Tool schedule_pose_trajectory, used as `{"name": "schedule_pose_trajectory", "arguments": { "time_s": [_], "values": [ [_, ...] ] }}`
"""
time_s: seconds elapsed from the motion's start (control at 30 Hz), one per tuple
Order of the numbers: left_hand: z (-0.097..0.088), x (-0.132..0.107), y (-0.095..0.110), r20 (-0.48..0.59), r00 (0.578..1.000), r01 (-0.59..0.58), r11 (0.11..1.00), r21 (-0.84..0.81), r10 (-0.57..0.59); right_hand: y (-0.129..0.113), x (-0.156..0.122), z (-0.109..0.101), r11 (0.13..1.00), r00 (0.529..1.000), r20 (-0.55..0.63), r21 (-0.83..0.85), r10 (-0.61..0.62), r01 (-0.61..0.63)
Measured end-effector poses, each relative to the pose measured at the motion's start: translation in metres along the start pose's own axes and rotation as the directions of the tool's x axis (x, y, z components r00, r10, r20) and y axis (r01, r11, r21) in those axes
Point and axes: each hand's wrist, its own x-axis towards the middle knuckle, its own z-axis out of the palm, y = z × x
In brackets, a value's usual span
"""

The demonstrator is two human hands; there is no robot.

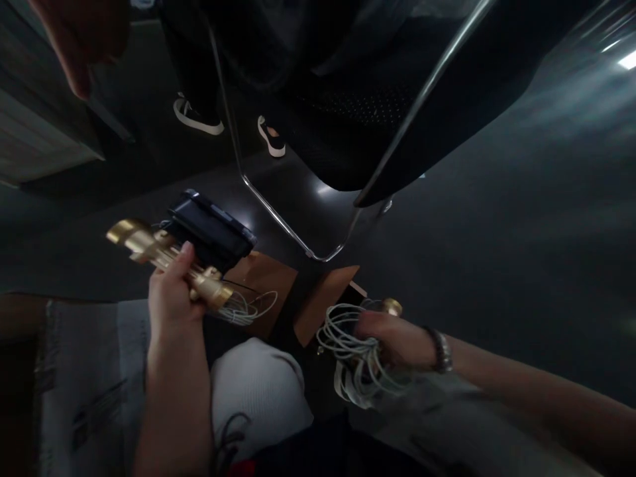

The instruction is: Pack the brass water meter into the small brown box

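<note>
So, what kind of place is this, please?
Probably an indoor workroom or office, dimly lit. A chair with a chrome tube frame stands on a dark glossy floor, and another person's sneakers are nearby. The left hand holds a brass fitting; the right hand holds coiled cable.

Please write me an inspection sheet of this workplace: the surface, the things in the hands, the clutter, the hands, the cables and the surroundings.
Surface: dark glossy floor; no table seen.
Job's things: brass fitting with a black box-like unit attached; a second brass piece shows beside the right hand.
Clutter: brown cardboard flaps between the hands; white cloth below them.
Grippers: left hand has its grip closed around the brass fitting; right hand closed on a coil of white cable, blurred.
Cables: thin white wire hangs from the fitting's end; the coil is loose, loops spilling down.
Surroundings: chair with chrome frame; another person's shoes behind it; dim light.
</note>
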Motion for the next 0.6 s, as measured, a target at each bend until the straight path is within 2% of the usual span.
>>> {"name": "schedule_pose_trajectory", "arguments": {
  "time_s": [0.03,0.1,0.17,0.27,0.37,0.47,0.6],
  "values": [
    [0.001,0.000,-0.002,0.011,1.000,0.004,1.000,-0.007,-0.004,0.011,0.006,0.008,0.994,0.988,0.112,-0.003,-0.108,0.109],
    [0.002,0.000,-0.005,0.023,1.000,0.019,1.000,-0.002,-0.019,0.032,0.021,0.024,0.980,0.965,0.201,-0.074,-0.169,0.187],
    [0.001,-0.001,-0.006,0.029,0.999,0.030,1.000,0.008,-0.030,0.048,0.039,0.041,0.972,0.954,0.288,-0.188,-0.084,0.142],
    [-0.003,-0.001,-0.006,0.016,0.999,0.028,0.999,0.025,-0.028,0.060,0.069,0.061,0.956,0.891,0.450,-0.285,0.064,0.075],
    [-0.010,0.000,-0.004,0.003,1.000,-0.001,0.999,0.033,0.001,0.065,0.099,0.069,0.951,0.868,0.484,-0.304,0.110,0.049],
    [-0.016,0.003,-0.003,-0.025,0.999,-0.028,0.999,0.020,0.029,0.071,0.120,0.066,0.952,0.854,0.506,-0.303,0.124,0.041],
    [-0.019,0.006,-0.005,-0.054,0.997,-0.062,0.998,-0.020,0.061,0.074,0.124,0.059,0.954,0.831,0.547,-0.290,0.102,0.073]
  ]
}}
